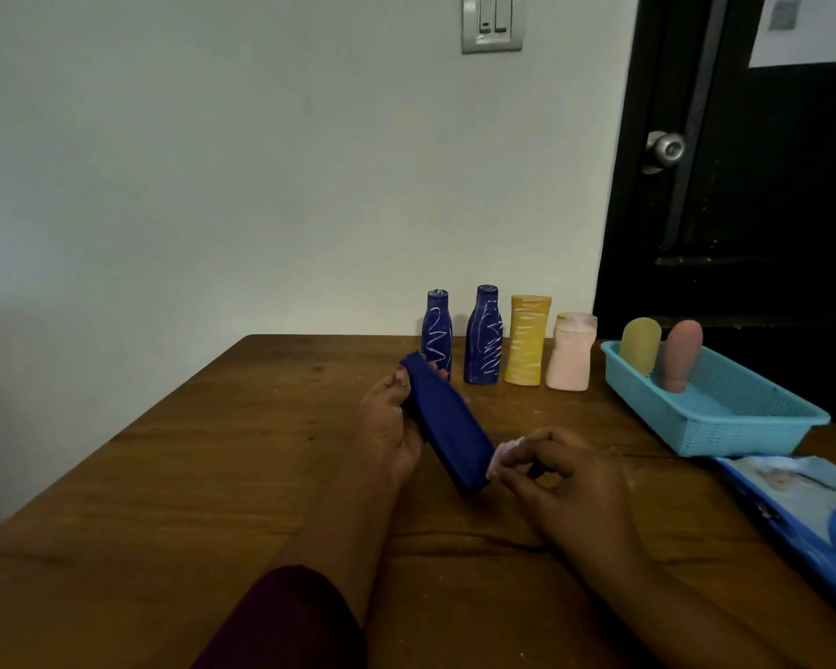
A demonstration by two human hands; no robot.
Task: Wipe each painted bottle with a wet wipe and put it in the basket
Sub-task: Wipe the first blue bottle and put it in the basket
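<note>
Four scribbled bottles (pixel 505 340) are standing by the wall while I'm watching the left hand (pixel 389 427) gripping a blue bottle (pixel 447 422) tilted over the table (pixel 213 475). Right hand (pixel 565 480) is pinching a wet wipe (pixel 500 458) against its base. Basket (pixel 715 412) is sitting right, holding two bottles.

Two bare forearms entered from the lower edge, nearer the camera than the blue basket (pixel 715 417). The left arm wore a dark maroon sleeve (pixel 281 620), its cuff ending well short of the wrist, so that much of the forearm was uncovered. The left hand (pixel 389 427) carried no ring or watch; a thumbnail was visible. The right hand (pixel 565 480) and forearm, on the basket's side, were bare, with no visible sleeve.
</note>
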